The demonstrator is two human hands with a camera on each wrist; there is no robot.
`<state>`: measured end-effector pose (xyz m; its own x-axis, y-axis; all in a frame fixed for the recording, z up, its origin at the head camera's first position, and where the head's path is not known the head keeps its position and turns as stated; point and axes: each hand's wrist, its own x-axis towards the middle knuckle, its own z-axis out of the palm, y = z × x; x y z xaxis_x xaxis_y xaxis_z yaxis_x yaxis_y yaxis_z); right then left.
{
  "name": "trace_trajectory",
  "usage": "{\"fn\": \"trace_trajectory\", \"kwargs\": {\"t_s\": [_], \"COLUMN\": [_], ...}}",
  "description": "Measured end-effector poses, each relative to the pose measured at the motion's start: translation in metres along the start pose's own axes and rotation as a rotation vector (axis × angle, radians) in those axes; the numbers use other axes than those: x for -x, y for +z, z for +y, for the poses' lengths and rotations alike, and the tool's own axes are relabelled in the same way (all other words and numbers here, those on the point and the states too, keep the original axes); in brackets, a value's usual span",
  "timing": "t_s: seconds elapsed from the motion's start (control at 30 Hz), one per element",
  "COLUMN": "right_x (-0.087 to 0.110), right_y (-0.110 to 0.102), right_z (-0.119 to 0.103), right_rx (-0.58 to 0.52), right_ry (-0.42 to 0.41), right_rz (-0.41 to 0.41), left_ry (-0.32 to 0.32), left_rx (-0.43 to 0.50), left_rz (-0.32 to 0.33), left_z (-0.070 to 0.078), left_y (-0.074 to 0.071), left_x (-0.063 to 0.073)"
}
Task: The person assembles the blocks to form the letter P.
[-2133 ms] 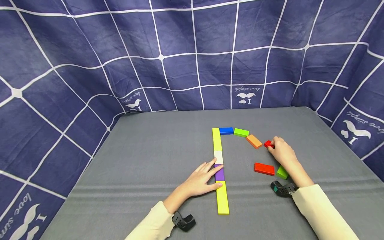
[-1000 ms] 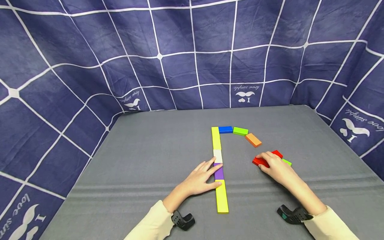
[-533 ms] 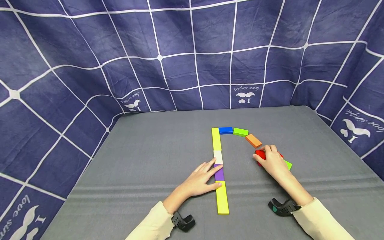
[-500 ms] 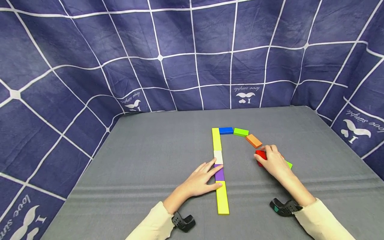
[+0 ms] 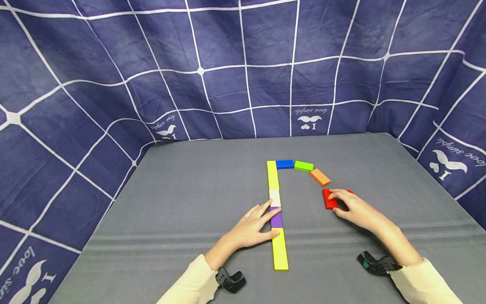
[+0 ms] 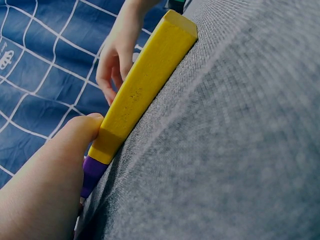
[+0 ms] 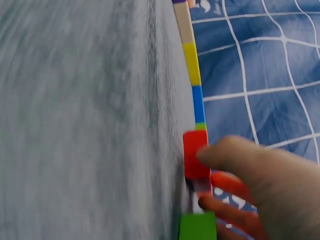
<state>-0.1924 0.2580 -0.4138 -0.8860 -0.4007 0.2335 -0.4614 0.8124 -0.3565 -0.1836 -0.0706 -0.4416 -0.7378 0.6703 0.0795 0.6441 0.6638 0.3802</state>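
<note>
In the head view, yellow, white, purple and yellow blocks form a straight line on the grey cloth. My left hand (image 5: 248, 228) lies spread against it, fingertips on the white block (image 5: 274, 197) and purple block (image 5: 276, 218), thumb on the near yellow block (image 5: 280, 253). My right hand (image 5: 358, 210) is at a red block (image 5: 328, 199), a fingertip resting over its right side and the thumb near its front corner. Behind this hand a second red block (image 5: 350, 192) is mostly hidden. The right wrist view shows a green block (image 7: 197, 227) close to the fingers.
From the far yellow block (image 5: 272, 175), a blue block (image 5: 284, 164), a green block (image 5: 303, 166) and an orange block (image 5: 320, 177) curve rightward. Gaps separate the orange and red blocks. A blue curtain (image 5: 228, 84) with white lines stands behind the table (image 5: 182, 190).
My right hand has left the smaller red block, turned the longer red block to point front to back below the orange one, then shifted slightly right. My left hand stays put.
</note>
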Motion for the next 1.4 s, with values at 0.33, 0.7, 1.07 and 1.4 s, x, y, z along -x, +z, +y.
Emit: {"fn": "trace_trajectory", "kwargs": {"t_s": [0.33,0.7,1.07,1.4], "right_x": [-0.016,-0.025,-0.026,-0.027], "right_y": [0.015,0.022,0.019,0.02], "right_z": [-0.004,-0.01,-0.009,-0.011], "right_rx": [0.01,0.012,0.012,0.009], "right_ry": [0.056,0.2,0.164,0.155], "right_rz": [0.137,0.123,0.08,0.061], "left_ry": [-0.005,-0.005,-0.023,-0.023], "left_rx": [-0.006,0.003,0.016,0.014], "left_rz": [0.002,-0.001,-0.015,-0.013], "left_z": [0.0,0.0,0.0,0.001], "left_y": [0.0,0.001,0.0,-0.001], "left_x": [0.0,0.001,0.0,0.0]}}
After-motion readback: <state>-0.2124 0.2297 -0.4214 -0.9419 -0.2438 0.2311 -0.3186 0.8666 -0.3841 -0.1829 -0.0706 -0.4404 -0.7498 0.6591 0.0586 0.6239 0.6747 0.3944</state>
